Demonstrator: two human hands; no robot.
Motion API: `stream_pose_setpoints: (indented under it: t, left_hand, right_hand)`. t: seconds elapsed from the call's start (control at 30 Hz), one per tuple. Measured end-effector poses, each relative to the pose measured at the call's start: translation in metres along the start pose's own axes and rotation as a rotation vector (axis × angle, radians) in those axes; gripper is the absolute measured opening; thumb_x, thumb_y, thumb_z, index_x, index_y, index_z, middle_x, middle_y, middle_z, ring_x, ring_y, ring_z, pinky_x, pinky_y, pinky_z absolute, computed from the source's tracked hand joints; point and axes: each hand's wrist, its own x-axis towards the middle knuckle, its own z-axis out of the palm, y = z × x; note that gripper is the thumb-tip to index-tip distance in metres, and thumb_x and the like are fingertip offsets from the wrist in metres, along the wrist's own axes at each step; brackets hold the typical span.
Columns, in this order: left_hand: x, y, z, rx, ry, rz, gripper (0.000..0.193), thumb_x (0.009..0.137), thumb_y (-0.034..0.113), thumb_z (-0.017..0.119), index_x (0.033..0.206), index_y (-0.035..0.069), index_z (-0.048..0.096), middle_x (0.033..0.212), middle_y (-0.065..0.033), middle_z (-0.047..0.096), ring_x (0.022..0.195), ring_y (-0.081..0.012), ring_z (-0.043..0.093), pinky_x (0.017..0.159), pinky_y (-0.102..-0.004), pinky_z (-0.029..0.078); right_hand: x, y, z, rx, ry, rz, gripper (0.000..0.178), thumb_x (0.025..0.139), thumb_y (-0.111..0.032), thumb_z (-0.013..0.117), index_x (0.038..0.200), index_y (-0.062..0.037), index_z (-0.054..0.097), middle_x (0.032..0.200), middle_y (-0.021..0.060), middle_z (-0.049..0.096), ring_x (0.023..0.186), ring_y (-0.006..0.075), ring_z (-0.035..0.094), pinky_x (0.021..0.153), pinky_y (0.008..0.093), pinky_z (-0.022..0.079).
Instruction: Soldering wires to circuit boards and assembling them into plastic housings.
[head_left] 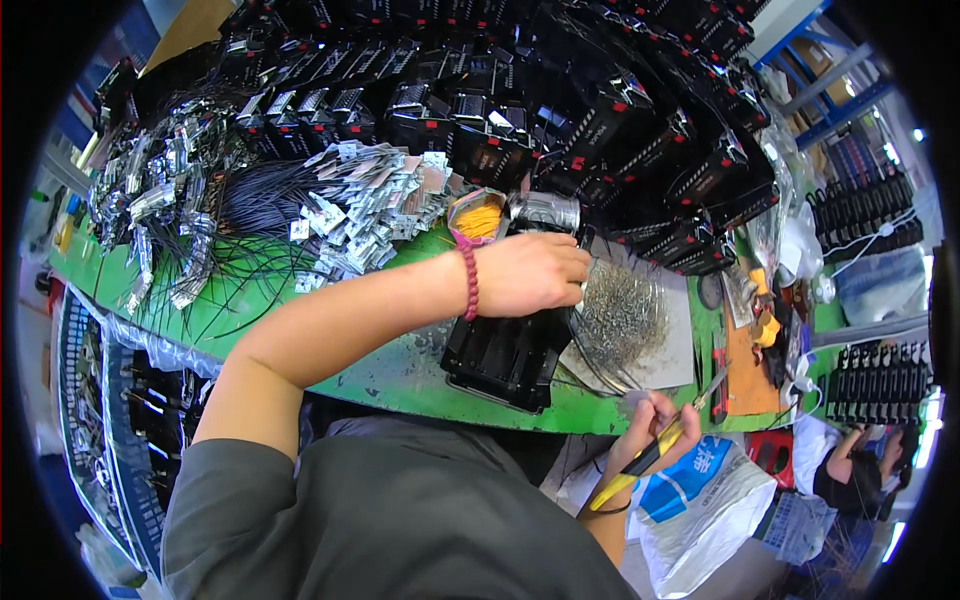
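An open black plastic housing [505, 360] lies near the front edge of the green bench. Over its far end my left hand [525, 275] is closed, palm down, its bent fingers against the housing and the fingertips partly hidden. Thin dark wires [597, 370] run from there towards my right hand [655, 435], which is beyond the bench's front edge. That hand is closed round a yellow-and-black-handled tool [640, 462] with a slim metal tip; the exact kind is unclear. A small greyish piece [633, 401] shows at its thumb and finger, beside the wire ends.
Tiny metal parts [625, 310] cover a pale sheet right of the housing. Behind stand a cup of yellow pieces [477, 217] and a clear roll [545, 210]. Wired metal plates [370, 200] heap at left; stacked black units [620, 130] line the back. A white bag [705, 510] stands below.
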Motion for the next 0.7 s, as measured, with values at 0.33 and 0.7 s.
stream_pose_setpoints:
  t: [0.33, 0.7]
  left_hand:
    - [-0.062, 0.018, -0.015, -0.110, -0.088, -1.036, 0.055, 0.078, 0.053, 0.065, 0.093, 0.001, 0.067, 0.076, -0.0213, 0.066, 0.075, -0.0379, 0.066, 0.069, -0.0471, 0.052]
    - [-0.079, 0.065, -0.024, -0.298, 0.289, -0.972, 0.023, 0.076, 0.019, 0.055, 0.072, 0.000, 0.066, 0.069, -0.0203, 0.064, 0.070, -0.0385, 0.065, 0.067, -0.0470, 0.053]
  right_hand:
    - [0.016, -0.045, 0.069, -0.239, -0.603, -0.337, 0.037, 0.073, 0.010, 0.069, 0.105, -0.0076, 0.060, 0.078, 0.0086, 0.067, 0.071, 0.0232, 0.066, 0.064, 0.0309, 0.051]
    - [-0.007, -0.072, 0.046, 0.018, -0.545, -0.209, 0.046, 0.097, -0.032, 0.051, 0.124, 0.0048, 0.042, 0.095, 0.0184, 0.065, 0.089, 0.0246, 0.061, 0.082, 0.0357, 0.049]
